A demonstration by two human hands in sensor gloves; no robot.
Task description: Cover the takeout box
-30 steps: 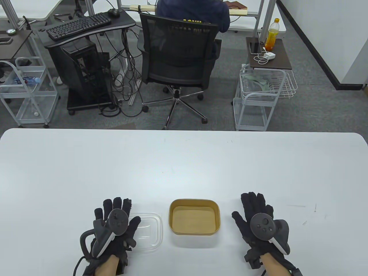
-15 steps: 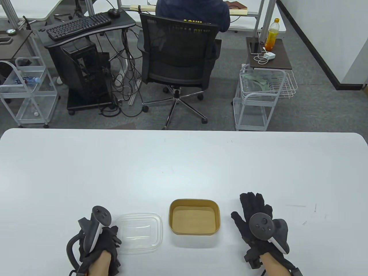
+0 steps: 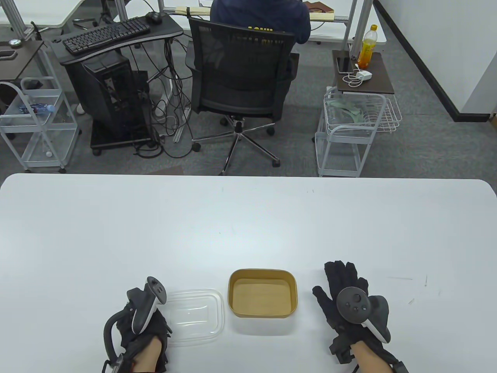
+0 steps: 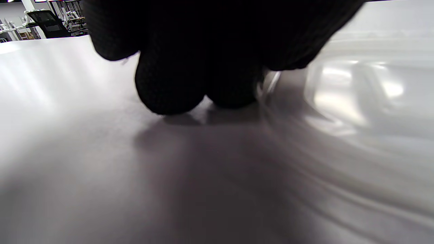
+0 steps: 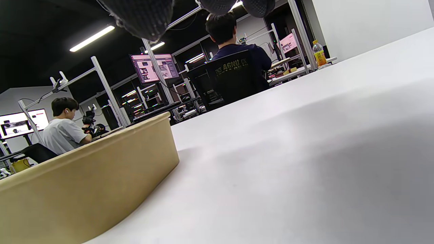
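Observation:
An open brown takeout box (image 3: 263, 294) sits on the white table (image 3: 248, 225) near the front edge. A clear plastic lid (image 3: 198, 315) lies flat just left of it, almost touching. My left hand (image 3: 161, 320) is at the lid's left edge with fingers curled down. In the left wrist view its fingertips (image 4: 169, 91) touch the table right beside the lid's rim (image 4: 356, 88); whether they grip it is unclear. My right hand (image 3: 334, 283) rests flat and spread on the table right of the box, holding nothing. The right wrist view shows the box wall (image 5: 84, 183).
The table's far edge borders an aisle with an office chair (image 3: 240, 77), a seated person, a computer desk (image 3: 112, 35) and wire carts (image 3: 353, 124). Nothing else lies on the table apart from faint marks at the right.
My left hand lifted off the lid's top, drew back to its left edge and curled. It then moved right, and the lid slid slightly toward the box. The right hand stayed still.

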